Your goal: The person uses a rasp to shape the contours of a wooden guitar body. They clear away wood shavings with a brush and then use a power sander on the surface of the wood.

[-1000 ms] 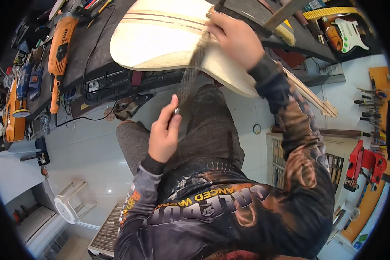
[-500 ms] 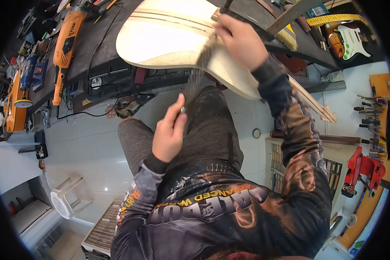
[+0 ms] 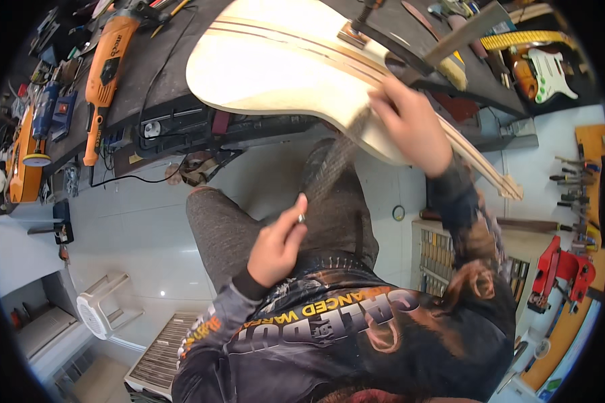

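Note:
A pale unfinished guitar body with dark stripes lies on the workbench, its edge overhanging toward me. Across that edge slants a long rasp, slightly blurred. My left hand is closed, pinching the rasp's near end between thumb and fingers over my lap. At the far end, my right hand is closed around the rasp beside the guitar's lower edge; its grip hides that end. A dark clamp presses down on the body with a small wooden block beneath it.
An orange power tool with its cord lies on the dark workbench at left. The guitar's neck extends right, past my right forearm. A brush sits behind the clamp. A white stool stands on the floor, lower left.
Both hands have moved toward me and to the right, carrying the rasp along the guitar's edge. The rasp's near end is now lower, closer to my waist.

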Demonstrator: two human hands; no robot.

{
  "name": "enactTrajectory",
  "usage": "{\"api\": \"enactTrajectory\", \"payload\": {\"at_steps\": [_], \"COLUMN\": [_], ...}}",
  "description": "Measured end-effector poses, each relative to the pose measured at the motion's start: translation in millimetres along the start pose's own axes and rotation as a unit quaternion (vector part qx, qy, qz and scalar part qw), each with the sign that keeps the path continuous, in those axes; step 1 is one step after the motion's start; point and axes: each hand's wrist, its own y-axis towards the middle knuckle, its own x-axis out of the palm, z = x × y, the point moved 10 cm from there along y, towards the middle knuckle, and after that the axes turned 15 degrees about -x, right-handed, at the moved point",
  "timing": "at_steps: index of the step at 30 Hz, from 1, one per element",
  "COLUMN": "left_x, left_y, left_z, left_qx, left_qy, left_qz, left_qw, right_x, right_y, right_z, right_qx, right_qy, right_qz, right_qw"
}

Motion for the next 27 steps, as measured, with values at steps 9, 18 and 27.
{"api": "enactTrajectory", "payload": {"at_steps": [9,18,27], "left_x": [-30.4,-39.7,-19.2], "left_y": [43.0,42.0,0.6], "left_z": [26.6,30.4,32.5], "left_qx": [-0.024,-0.006,0.117], "left_qy": [-0.021,0.004,0.061], "left_qz": [0.080,0.088,0.128], "left_qw": [0.996,0.996,0.983], "right_x": [24.6,25.7,20.4], "right_y": [70.3,86.7,34.2], "right_z": [20.4,8.2,-0.2], "right_qx": [-0.021,-0.080,-0.032], "right_qy": [-0.010,-0.014,0.000], "right_qz": [0.000,0.040,-0.011], "right_qw": [1.000,0.996,0.999]}}
